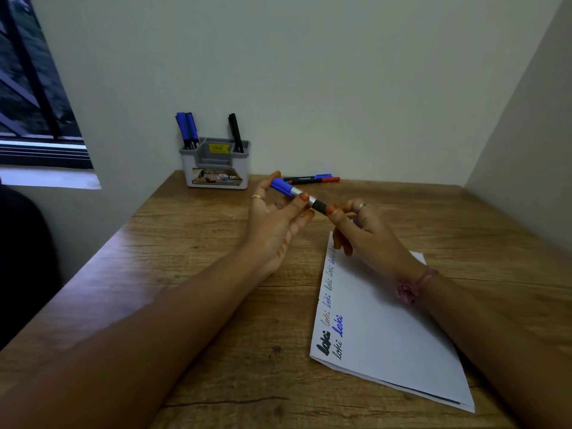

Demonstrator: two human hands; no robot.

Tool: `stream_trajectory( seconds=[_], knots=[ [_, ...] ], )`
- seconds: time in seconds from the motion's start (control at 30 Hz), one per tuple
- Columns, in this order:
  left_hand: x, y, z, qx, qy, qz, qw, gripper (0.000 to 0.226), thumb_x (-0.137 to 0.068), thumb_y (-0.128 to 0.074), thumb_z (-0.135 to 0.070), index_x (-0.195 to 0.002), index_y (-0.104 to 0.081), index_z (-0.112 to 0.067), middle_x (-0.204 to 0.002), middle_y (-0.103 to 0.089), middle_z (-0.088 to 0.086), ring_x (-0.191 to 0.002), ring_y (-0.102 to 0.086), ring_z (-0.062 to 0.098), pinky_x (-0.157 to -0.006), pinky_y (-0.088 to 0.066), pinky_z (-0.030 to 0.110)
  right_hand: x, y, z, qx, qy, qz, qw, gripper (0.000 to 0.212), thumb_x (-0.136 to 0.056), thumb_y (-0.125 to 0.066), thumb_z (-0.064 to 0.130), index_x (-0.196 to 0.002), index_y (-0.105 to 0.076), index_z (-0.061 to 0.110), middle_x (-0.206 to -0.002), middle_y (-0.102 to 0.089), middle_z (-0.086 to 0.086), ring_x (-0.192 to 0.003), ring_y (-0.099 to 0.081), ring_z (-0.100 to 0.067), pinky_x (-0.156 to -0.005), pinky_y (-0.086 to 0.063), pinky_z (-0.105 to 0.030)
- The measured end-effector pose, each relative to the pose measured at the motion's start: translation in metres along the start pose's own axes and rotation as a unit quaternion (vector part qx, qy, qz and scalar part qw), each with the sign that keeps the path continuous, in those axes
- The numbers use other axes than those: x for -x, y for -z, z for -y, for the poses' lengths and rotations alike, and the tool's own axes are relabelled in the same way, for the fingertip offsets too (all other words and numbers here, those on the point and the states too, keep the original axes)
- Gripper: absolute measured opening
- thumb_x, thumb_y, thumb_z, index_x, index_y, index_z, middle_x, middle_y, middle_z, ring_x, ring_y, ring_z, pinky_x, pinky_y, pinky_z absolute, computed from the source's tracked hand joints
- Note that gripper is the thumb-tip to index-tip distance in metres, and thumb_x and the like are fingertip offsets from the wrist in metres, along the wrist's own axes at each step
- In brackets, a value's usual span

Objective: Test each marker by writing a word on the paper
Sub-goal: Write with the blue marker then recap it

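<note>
A blue marker (286,187) with a silver band and a black front section is held level above the desk. My left hand (274,221) grips its blue barrel between thumb and fingers. My right hand (365,233) pinches the black end, and a bit of blue shows inside that hand's fingers. Below lies the white paper (390,335), with the same word written several times along its left edge in black, blue and thinner colours. Whether the marker's tip is bare I cannot tell.
A grey pen holder (216,164) stands at the back of the wooden desk (192,274), with two blue markers (187,128) and a black one (235,131) upright in it. Thin pens (312,179) lie near the wall. Walls close the back and right.
</note>
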State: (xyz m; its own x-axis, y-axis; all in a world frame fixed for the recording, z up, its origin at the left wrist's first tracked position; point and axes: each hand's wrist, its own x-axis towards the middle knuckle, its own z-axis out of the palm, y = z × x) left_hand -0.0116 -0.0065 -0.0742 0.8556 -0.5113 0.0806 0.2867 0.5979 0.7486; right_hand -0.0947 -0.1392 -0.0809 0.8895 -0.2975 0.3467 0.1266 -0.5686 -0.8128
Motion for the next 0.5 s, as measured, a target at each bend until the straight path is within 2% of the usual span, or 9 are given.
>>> stream_trajectory(
  seconds=[0.1, 0.17, 0.27, 0.37, 0.5],
  knots=[
    [-0.005, 0.003, -0.012, 0.016, -0.015, -0.033, 0.999, 0.054, -0.084, -0.054, 0.011, -0.121, -0.046, -0.026, -0.117, -0.058, 0.018, -0.108, -0.061, 0.028, -0.081, -0.056, 0.037, -0.001, 0.01, -0.004, 0.076, 0.026, 0.03, 0.996, 0.036, -0.08, -0.05, 0.055, -0.095, -0.056, 0.024, -0.079, -0.066, -0.006, -0.064, -0.054, -0.011, -0.061, -0.045, -0.028],
    [-0.011, 0.007, -0.023, 0.02, -0.038, -0.062, 0.997, 0.052, -0.084, -0.054, 0.011, -0.118, -0.046, -0.027, -0.117, -0.058, 0.016, -0.108, -0.061, 0.026, -0.081, -0.056, 0.036, -0.002, 0.017, -0.01, 0.124, 0.034, 0.043, 0.991, 0.035, -0.078, -0.057, 0.053, -0.095, -0.058, 0.021, -0.082, -0.063, -0.003, -0.066, -0.051, -0.008, -0.061, -0.042, -0.023],
    [-0.022, 0.014, -0.038, -0.021, -0.106, -0.087, 0.99, 0.054, -0.084, -0.056, 0.01, -0.121, -0.043, -0.027, -0.103, -0.061, 0.007, -0.1, -0.064, 0.02, -0.083, -0.056, 0.035, -0.003, 0.018, -0.02, 0.219, 0.029, 0.114, 0.969, 0.024, -0.08, -0.066, 0.044, -0.09, -0.06, 0.022, -0.081, -0.059, 0.002, -0.067, -0.049, -0.006, -0.059, -0.038, -0.016],
    [-0.036, 0.021, -0.053, -0.062, -0.17, -0.101, 0.978, 0.056, -0.084, -0.058, 0.009, -0.126, -0.041, -0.023, -0.094, -0.064, 0.005, -0.089, -0.065, 0.014, -0.08, -0.057, 0.032, -0.004, 0.018, -0.026, 0.197, 0.012, 0.134, 0.971, 0.023, -0.08, -0.067, 0.043, -0.088, -0.064, 0.022, -0.08, -0.059, 0.004, -0.068, -0.048, -0.005, -0.061, -0.038, -0.019],
    [-0.067, 0.031, -0.076, -0.107, -0.227, -0.127, 0.959, 0.058, -0.084, -0.06, 0.008, -0.13, -0.04, -0.02, -0.097, -0.063, 0.007, -0.091, -0.065, 0.016, -0.077, -0.057, 0.03, -0.006, 0.018, -0.029, 0.179, 0.02, 0.135, 0.974, 0.024, -0.079, -0.069, 0.043, -0.086, -0.065, 0.02, -0.075, -0.058, 0.006, -0.066, -0.048, -0.005, -0.062, -0.039, -0.022]
  ],
)
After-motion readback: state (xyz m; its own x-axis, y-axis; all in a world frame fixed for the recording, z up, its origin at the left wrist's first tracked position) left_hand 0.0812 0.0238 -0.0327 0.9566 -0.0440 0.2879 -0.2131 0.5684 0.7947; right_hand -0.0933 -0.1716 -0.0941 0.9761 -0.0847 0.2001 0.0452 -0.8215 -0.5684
